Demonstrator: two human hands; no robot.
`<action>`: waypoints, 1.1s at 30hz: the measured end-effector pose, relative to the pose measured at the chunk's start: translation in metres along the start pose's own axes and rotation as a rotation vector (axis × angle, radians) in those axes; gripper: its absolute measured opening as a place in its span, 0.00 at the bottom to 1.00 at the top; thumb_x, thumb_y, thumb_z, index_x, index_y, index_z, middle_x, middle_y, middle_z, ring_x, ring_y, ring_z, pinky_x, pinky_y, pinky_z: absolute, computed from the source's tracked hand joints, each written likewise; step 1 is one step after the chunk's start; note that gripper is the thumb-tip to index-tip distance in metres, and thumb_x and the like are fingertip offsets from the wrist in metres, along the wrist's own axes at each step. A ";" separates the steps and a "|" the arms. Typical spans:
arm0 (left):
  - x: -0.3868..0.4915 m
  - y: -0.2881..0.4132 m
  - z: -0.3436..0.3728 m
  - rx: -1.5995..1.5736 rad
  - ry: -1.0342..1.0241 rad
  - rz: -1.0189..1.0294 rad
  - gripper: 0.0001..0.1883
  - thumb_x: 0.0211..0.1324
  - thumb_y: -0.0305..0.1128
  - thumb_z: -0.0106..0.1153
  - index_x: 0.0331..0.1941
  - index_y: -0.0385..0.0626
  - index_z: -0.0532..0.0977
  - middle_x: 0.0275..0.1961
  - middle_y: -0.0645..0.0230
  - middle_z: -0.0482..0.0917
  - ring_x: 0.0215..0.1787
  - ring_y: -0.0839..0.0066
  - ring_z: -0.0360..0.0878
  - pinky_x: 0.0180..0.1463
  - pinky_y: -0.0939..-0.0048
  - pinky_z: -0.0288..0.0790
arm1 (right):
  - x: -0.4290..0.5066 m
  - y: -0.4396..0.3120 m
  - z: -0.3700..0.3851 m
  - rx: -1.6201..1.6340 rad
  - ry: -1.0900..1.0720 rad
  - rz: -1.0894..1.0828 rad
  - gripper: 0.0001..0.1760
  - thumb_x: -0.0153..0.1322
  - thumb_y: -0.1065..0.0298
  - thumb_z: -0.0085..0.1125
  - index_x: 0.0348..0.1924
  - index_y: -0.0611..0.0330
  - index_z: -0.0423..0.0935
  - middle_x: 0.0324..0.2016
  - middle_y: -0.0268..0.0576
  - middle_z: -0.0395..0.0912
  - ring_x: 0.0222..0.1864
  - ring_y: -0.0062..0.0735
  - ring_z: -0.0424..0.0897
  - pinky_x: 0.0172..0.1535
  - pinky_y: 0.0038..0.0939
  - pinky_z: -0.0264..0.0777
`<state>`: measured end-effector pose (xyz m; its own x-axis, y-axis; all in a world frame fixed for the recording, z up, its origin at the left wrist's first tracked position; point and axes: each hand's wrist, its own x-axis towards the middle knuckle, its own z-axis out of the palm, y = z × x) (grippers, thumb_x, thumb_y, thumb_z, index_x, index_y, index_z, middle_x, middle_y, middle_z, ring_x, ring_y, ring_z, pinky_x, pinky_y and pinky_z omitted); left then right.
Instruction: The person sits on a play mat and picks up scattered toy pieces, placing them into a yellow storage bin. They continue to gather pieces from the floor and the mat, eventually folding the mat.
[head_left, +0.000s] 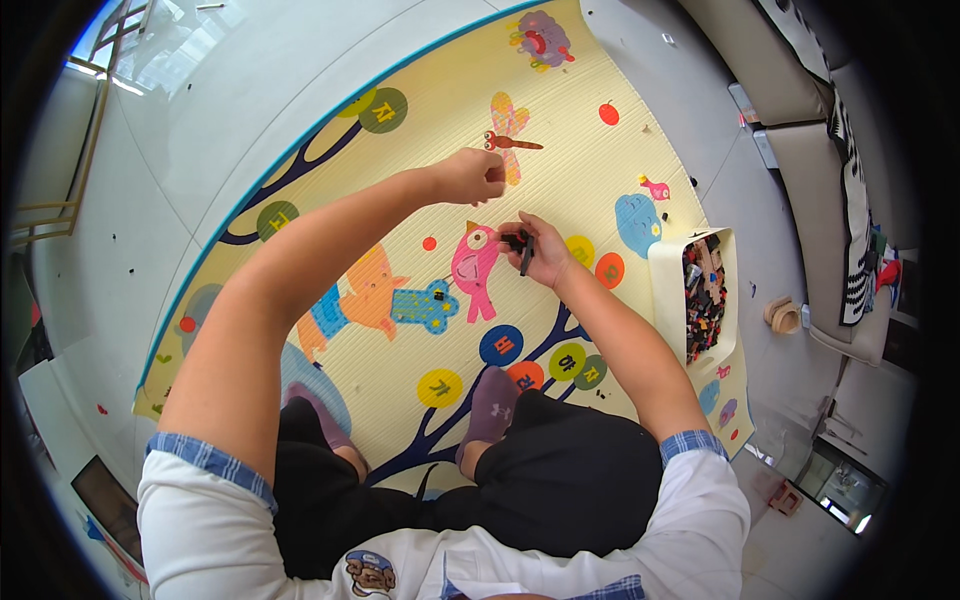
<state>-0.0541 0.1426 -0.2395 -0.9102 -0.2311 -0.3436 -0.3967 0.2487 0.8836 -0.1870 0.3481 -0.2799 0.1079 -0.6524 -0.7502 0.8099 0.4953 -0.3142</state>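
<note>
My right hand holds a small black assembly of toy building bricks between thumb and fingers, above the play mat. A bit of red shows on the assembly. Farther forward and to the left, my left hand is held over the printed dragonfly with its fingers curled inward. Its fingertips are turned away, so I cannot tell whether anything is pinched in them. The two hands are apart. A small black brick lies on the mat over the printed blue bone shape.
A white plastic bin full of mixed bricks stands at the mat's right edge. Small black pieces lie near my right knee. A grey sofa runs along the right. Beige slippers sit on the tiled floor.
</note>
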 end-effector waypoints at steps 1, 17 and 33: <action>-0.001 -0.002 -0.003 0.069 0.045 -0.005 0.07 0.62 0.31 0.57 0.36 0.39 0.76 0.32 0.65 0.82 0.31 0.75 0.84 0.35 0.72 0.80 | 0.003 0.000 -0.002 -0.007 -0.004 -0.006 0.21 0.80 0.53 0.49 0.38 0.65 0.80 0.35 0.49 0.83 0.33 0.33 0.82 0.29 0.26 0.78; -0.030 -0.046 -0.007 0.711 0.034 -0.067 0.09 0.55 0.32 0.57 0.40 0.46 0.75 0.47 0.60 0.75 0.56 0.58 0.75 0.54 0.56 0.74 | -0.210 -0.170 -0.159 -0.640 1.204 -0.849 0.24 0.78 0.55 0.53 0.22 0.63 0.78 0.19 0.38 0.78 0.14 0.16 0.63 0.17 0.22 0.52; -0.010 -0.038 0.003 0.773 0.044 -0.131 0.18 0.51 0.32 0.58 0.48 0.42 0.77 0.51 0.53 0.78 0.56 0.53 0.78 0.57 0.56 0.74 | -0.088 -0.200 -0.170 -1.897 1.244 -0.285 0.14 0.66 0.75 0.60 0.46 0.65 0.79 0.51 0.59 0.78 0.50 0.56 0.82 0.54 0.42 0.77</action>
<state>-0.0305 0.1381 -0.2701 -0.8510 -0.3366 -0.4030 -0.4854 0.7970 0.3595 -0.4567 0.4040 -0.2493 -0.7675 -0.5952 -0.2381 -0.6305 0.7680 0.1124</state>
